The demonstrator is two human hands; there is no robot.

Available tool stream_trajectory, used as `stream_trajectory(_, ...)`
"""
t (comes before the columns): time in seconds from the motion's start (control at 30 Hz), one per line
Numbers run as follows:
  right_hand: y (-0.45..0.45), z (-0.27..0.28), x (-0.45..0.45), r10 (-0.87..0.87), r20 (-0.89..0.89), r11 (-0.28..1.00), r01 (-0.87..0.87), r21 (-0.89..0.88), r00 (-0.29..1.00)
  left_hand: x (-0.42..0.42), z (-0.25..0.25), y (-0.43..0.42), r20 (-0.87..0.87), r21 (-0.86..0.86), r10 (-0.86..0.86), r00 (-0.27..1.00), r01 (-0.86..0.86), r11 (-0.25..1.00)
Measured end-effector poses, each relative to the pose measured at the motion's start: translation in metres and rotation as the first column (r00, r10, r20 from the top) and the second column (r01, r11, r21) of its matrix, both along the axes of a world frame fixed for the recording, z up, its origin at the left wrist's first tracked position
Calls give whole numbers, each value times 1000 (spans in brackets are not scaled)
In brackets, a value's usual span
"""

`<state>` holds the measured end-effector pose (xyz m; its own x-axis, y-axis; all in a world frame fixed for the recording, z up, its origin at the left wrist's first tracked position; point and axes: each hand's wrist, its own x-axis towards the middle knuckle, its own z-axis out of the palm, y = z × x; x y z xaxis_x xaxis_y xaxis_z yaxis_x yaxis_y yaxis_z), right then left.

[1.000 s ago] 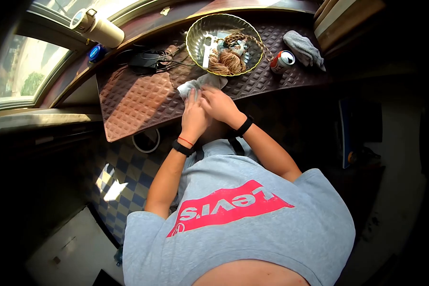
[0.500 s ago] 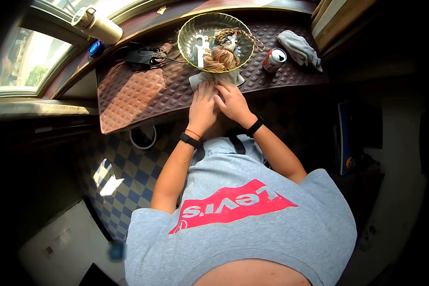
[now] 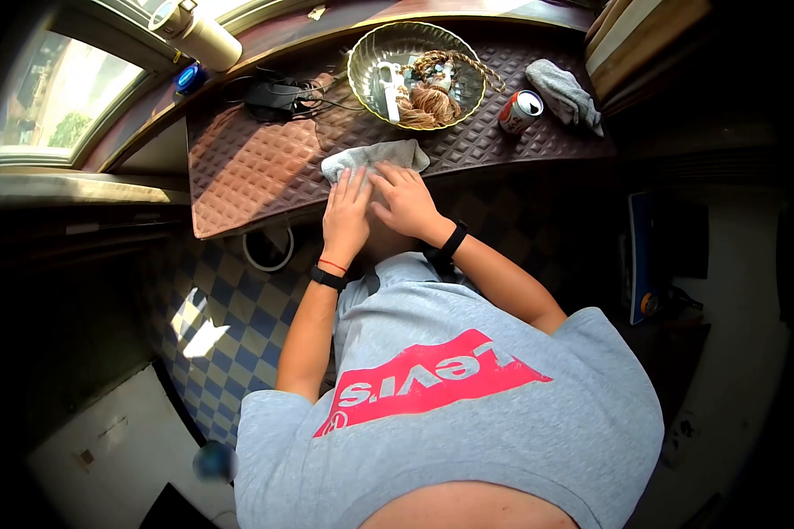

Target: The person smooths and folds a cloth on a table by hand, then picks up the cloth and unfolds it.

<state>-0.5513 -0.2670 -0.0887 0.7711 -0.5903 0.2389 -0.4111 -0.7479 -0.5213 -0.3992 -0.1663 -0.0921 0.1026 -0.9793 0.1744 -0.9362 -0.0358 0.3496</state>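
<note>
A folded grey cloth (image 3: 375, 158) lies on the brown quilted table cover (image 3: 265, 181), close to the front edge. My left hand (image 3: 348, 212) rests flat on the cloth's left part, fingers stretched out. Beside it, my right hand (image 3: 403, 199) presses on the cloth's right part with its fingers extended and thumb apart. Just beyond the cloth stands a clear glass bowl (image 3: 362, 93) with a scalloped yellowish rim. Inside it are a brown tassel with braided cord (image 3: 430, 104) and a white object (image 3: 390, 91) whose kind I cannot make out.
Right of the bowl are an open drink can (image 3: 520, 112) and a crumpled grey cloth (image 3: 564, 93). To its left lies a black adapter with cables (image 3: 278, 97). A cream bottle (image 3: 205, 40) and a blue item (image 3: 188, 79) stand by the window.
Both hands have slid left and toward me along the table, and the cloth has moved with them, out from against the bowl's base. The view has shifted slightly.
</note>
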Motion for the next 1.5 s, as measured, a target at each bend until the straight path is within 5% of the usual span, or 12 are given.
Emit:
stream_trajectory(0.17,-10,-2,1,-44,53,994,38,102,998,-7,2,-8,0,-51,29,1000,-29,998)
stream_trajectory(0.2,-15,-1,1,-155,166,932,88,353,974,-7,5,-12,3,-36,39,999,-39,999)
stream_trajectory(0.27,-25,-1,-3,-431,274,626,66,777,860,-8,9,-22,7,-6,50,999,-50,999)
stream_trajectory(0.33,-43,11,-13,-624,229,283,-57,957,747,-10,11,-38,63,-71,98,993,-93,993)
stream_trajectory(0.43,-64,28,-31,-690,295,95,-322,942,661,-8,15,-51,47,-12,146,988,-145,989)
stream_trajectory(0.53,-80,33,-36,-734,238,-35,-386,922,636,-5,10,-50,12,-40,145,989,-144,989)
stream_trajectory(0.77,-101,25,-23,-796,178,-95,-409,907,579,-10,7,-46,-47,-73,186,981,-189,979)
stream_trajectory(1.5,-114,-3,-30,-750,300,37,-416,909,590,-16,12,-45,-46,-43,202,978,-204,978)
